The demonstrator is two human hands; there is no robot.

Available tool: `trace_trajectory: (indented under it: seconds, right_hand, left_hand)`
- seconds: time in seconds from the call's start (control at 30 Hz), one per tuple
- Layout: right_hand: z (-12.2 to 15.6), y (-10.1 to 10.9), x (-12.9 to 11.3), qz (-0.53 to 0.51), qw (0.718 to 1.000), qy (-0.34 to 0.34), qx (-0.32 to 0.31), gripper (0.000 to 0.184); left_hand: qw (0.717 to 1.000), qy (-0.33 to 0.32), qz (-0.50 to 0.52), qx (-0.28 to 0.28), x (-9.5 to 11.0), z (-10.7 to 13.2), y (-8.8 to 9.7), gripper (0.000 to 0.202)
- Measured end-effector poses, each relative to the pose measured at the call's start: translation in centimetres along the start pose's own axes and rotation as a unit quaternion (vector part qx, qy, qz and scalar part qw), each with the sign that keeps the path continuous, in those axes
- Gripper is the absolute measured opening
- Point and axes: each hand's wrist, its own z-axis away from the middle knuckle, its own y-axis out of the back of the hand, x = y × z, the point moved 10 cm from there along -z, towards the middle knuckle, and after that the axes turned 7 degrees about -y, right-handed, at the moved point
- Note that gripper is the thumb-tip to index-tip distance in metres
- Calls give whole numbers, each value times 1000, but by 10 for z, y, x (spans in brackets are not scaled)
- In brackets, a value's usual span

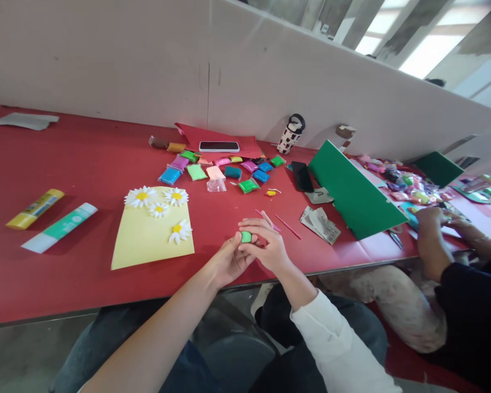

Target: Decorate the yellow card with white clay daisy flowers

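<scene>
Between my two hands is a small lump of green modelling clay (246, 237). My left hand (233, 259) holds it from below and the left, its fingers curled around it. On its right side, the fingers of my right hand (268, 243) close over the same lump. Both hands are just above the table's front edge. To their left lies a pale yellow sheet (147, 245) with white clay daisies (180, 231) on its upper part and right side. Thin pink sticks (288, 226) rest on the table just beyond my right hand.
Several clay packets (196, 172) lie behind the sheet, near a white phone (219, 147) on red paper. Two glue tubes (60, 227) are at left. A green board (352, 191) stands at right, before a co-worker's hands (431, 218). A bottle (290, 134) stands by the partition.
</scene>
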Motion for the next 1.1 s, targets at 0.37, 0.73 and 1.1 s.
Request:
trace_trajectory:
  seconds: [0.37,0.73,1.1]
  right_hand:
    - [-2,-2,-6,-8,1000,19,8,15]
    - [-2,-3,-6,-21,999,11,-45,13]
    - [0,-4,-17,-15,997,50,-55,14]
  left_hand:
    - [999,22,5,-22,-6,5,-11,37]
    - [991,35,-6,-126,-10,14,-36,39]
    - [985,10,-43,-169,-8,16,-41,42]
